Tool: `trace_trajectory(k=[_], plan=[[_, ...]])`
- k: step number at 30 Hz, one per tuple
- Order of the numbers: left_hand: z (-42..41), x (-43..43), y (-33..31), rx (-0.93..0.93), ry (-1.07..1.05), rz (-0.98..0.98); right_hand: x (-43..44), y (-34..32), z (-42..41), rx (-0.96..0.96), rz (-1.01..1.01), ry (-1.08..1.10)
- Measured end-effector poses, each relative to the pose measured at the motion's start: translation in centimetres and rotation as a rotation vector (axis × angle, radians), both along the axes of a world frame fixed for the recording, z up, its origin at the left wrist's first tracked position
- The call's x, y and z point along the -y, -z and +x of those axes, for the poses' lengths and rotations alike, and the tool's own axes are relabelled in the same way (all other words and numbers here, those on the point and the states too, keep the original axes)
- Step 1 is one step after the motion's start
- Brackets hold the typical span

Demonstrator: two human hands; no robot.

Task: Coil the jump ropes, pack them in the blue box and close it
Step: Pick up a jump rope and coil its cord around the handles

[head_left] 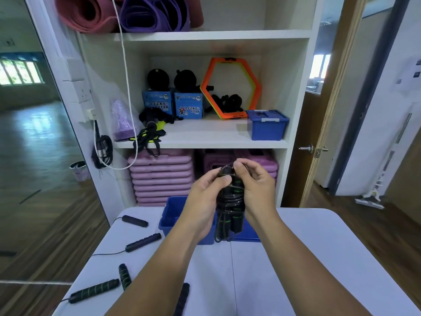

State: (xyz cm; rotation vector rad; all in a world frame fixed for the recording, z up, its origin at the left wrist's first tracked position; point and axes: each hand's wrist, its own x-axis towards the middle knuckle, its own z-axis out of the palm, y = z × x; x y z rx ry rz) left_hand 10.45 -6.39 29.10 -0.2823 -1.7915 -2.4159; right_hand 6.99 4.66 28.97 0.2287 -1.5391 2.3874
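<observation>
Item: jump rope bundle [230, 201], black with green-ringed handles, cord wound round them; held upright above the open blue box [169, 215], left hand [204, 201] closed around its side, right hand [256, 188] pinching the top loop; coiling looks nearly finished; remaining: loose handles [142, 242] and cords on the counter [296, 258] uncoiled; packing and closing not yet done.

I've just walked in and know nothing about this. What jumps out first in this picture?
Front and centre, the left hand and right hand grip a coiled black jump rope above an open blue box on the white table. More rope handles lie loose on the table's left side. Behind, an orange hexagon frame glows on the middle shelf.
</observation>
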Motion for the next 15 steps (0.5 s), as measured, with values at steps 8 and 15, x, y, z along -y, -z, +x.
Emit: trace_trajectory(k=[8, 15], plan=[[0.8, -0.3, 0.7, -0.248, -0.095, -0.285, 0.7, -2.5, -0.2, 0.044, -0.095, -0.023], [-0.2, 0.8, 0.4, -0.362, -0.127, -0.432, -0.2, -3.5, -0.8, 0.085, -0.069, -0.119]])
